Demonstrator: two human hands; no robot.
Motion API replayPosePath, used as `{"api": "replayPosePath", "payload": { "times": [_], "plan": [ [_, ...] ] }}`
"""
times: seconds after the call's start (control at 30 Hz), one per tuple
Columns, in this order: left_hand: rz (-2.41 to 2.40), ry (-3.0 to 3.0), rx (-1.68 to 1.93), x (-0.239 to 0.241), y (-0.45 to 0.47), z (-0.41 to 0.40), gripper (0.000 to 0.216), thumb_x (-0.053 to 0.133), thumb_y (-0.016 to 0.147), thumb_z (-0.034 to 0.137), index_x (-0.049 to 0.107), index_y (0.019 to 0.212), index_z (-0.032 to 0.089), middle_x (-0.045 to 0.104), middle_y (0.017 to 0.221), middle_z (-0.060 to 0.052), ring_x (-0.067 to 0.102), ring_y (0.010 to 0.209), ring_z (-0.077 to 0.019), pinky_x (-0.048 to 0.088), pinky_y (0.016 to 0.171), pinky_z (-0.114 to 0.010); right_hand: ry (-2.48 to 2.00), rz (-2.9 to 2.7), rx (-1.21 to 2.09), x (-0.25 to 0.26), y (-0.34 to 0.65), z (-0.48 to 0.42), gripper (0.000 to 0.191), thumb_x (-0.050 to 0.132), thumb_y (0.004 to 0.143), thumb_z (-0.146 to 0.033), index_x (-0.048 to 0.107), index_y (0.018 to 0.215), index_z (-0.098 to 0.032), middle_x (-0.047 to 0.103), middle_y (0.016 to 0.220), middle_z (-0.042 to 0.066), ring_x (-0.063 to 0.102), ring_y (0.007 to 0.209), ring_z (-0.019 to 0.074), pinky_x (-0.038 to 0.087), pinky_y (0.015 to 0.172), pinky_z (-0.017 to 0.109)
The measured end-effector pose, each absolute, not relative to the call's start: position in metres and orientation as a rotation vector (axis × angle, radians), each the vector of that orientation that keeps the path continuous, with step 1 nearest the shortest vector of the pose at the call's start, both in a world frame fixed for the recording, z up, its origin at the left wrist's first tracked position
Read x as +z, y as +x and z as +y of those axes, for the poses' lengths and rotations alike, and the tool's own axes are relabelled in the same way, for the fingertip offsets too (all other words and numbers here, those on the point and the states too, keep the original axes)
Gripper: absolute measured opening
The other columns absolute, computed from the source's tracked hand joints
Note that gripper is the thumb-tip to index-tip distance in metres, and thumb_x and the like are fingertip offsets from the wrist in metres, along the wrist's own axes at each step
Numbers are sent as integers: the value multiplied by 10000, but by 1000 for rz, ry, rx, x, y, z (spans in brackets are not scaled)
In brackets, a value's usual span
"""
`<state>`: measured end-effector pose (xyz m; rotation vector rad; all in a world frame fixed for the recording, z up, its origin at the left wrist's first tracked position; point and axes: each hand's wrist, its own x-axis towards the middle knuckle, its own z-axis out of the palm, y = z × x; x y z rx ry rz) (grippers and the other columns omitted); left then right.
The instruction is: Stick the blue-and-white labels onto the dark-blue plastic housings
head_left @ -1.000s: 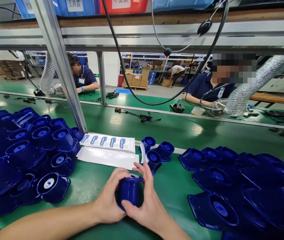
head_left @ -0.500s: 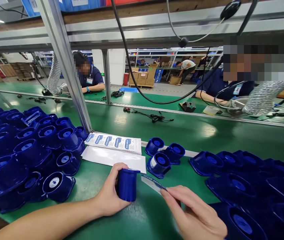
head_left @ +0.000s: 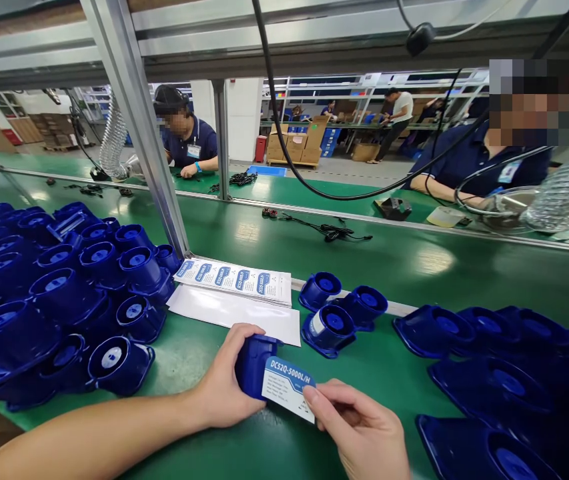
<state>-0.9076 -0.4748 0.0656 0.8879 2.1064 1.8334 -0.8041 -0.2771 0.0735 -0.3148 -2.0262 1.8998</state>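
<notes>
My left hand (head_left: pixel 229 387) is wrapped round a blue plastic housing (head_left: pixel 251 367), tilted above the green bench. Between the thumb and fingers of my right hand (head_left: pixel 359 420) is a white and blue label (head_left: pixel 289 390) printed "DC52Q-5000L/H". The label's left edge lies against the side of the housing, while its right end stays in my fingertips. Behind the housing are a sheet of labels (head_left: pixel 234 279) and a blank white backing sheet (head_left: pixel 237 315). Three blue housings stand to their right, the nearest one (head_left: pixel 329 330) with a label on its side.
Many blue housings (head_left: pixel 67 293) crowd the bench on the left, and several more (head_left: pixel 484 383) lie on the right. A metal post (head_left: pixel 139 133) rises behind the label sheets. A black cable (head_left: pixel 284 140) hangs in front. Two people sit across the bench (head_left: pixel 244 233).
My right hand has moved left and brought the label against the housing, its printed face now turned towards me. The housing has tilted in my left hand. The view has shifted slightly.
</notes>
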Motion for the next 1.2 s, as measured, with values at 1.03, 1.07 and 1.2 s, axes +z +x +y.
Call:
{"api": "replayPosePath", "payload": {
  "times": [1.03,1.07,1.2],
  "plan": [
    [2122,910,1820,66,-908,-474,831,753,613,27,502,1352,312,559,1298,-51,613,1174,-280,478,1055,-441,-439,-2019,2018,67,-806,-281,252,867,797,-436,809,722,-203,657,611,28,596,527,131,513,498,206],
    [2123,911,1820,66,-908,-474,832,755,614,29,500,1353,313,557,1300,-51,611,1177,-280,480,1052,-439,-438,-2017,2020,67,-805,-280,251,868,797,-435,810,721,-203,656,610,27,594,526,131,511,498,206],
    [2129,907,1821,65,-909,-474,825,771,619,42,497,1350,309,555,1300,-53,611,1177,-279,484,1045,-436,-437,-2000,2020,67,-806,-281,243,870,793,-431,811,721,-207,654,612,26,582,517,126,498,492,208]
  ]
}}
